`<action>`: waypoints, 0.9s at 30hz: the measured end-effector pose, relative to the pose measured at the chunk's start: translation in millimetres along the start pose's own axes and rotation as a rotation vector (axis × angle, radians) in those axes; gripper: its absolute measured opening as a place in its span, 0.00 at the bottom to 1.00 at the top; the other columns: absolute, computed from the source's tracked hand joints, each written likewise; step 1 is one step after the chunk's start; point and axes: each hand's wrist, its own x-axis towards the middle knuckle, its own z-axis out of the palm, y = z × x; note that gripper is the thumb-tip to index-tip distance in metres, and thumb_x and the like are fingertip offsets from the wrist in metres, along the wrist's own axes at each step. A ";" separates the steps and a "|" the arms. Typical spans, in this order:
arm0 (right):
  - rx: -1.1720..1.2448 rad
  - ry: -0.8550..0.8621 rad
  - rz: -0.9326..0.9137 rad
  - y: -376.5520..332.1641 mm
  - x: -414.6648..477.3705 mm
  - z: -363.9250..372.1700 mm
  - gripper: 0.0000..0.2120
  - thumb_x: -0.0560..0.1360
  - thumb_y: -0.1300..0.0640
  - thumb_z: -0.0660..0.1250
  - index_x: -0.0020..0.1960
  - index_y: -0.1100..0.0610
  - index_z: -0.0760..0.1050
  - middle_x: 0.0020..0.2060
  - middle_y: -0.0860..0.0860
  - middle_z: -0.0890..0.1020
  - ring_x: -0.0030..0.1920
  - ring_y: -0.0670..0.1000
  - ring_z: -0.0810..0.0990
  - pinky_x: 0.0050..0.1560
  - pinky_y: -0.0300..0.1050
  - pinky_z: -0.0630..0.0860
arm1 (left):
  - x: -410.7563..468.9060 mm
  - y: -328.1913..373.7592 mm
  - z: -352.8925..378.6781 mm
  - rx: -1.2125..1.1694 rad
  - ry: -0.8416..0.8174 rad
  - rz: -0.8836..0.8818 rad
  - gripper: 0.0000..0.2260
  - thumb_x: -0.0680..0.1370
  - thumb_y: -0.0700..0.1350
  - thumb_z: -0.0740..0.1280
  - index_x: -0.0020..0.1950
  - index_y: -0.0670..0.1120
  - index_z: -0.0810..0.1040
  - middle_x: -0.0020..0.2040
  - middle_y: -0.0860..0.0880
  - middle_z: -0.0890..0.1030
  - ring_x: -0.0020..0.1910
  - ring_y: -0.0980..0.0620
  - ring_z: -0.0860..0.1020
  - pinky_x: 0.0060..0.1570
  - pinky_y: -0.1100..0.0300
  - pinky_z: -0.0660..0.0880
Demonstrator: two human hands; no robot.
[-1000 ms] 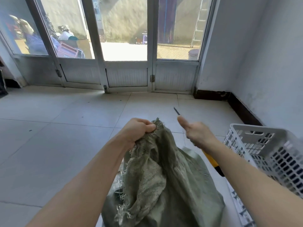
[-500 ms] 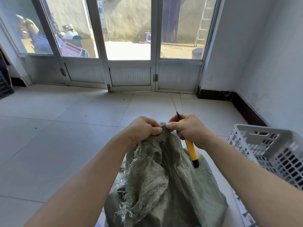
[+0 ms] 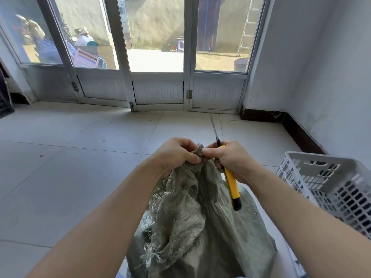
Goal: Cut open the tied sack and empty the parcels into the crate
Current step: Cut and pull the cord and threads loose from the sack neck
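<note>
A grey-green woven sack (image 3: 192,223) stands on the tiled floor in front of me, its frayed top bunched up. My left hand (image 3: 176,153) grips the bunched top of the sack. My right hand (image 3: 230,157) holds a yellow utility knife (image 3: 231,187), whose thin blade sticks up past my fingers, and its thumb and forefinger also pinch the sack's top right beside my left hand. The parcels are hidden inside the sack. A white perforated plastic crate (image 3: 329,189) stands to the right of the sack.
Glazed doors (image 3: 156,57) close off the far side of the room, with people and boxes outside. A white wall with a dark skirting board (image 3: 301,133) runs along the right, behind the crate. Tiled floor (image 3: 70,167) stretches to the left.
My right hand has come in from the right with the knife and now pinches the sack's top beside my left hand. The knife handle now hangs down in front of the sack.
</note>
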 end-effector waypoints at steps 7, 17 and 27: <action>-0.025 -0.014 0.015 1.6 1.9 -6.5 0.04 0.76 0.65 0.66 0.42 0.63 0.74 0.29 0.53 0.77 0.24 0.47 0.67 0.23 0.39 0.65 | -0.2 -4.9 -8.2 -0.316 -0.024 -0.078 0.04 0.76 0.36 0.68 0.42 0.41 0.74 0.37 0.44 0.78 0.34 0.51 0.77 0.31 0.60 0.78; 0.017 0.146 0.071 9.7 9.7 -5.2 0.07 0.75 0.69 0.65 0.40 0.61 0.72 0.30 0.55 0.72 0.25 0.48 0.72 0.23 0.37 0.68 | 7.4 -9.4 -4.3 -0.184 -0.026 -0.143 0.09 0.78 0.36 0.63 0.38 0.43 0.72 0.35 0.46 0.74 0.32 0.52 0.74 0.28 0.62 0.74; 0.254 0.059 0.071 10.5 8.3 1.9 0.08 0.73 0.72 0.66 0.48 0.62 0.75 0.33 0.55 0.77 0.25 0.47 0.75 0.21 0.35 0.69 | 11.5 -9.4 -5.7 -0.230 -0.099 -0.149 0.05 0.74 0.38 0.70 0.47 0.37 0.80 0.41 0.41 0.81 0.38 0.48 0.81 0.39 0.58 0.80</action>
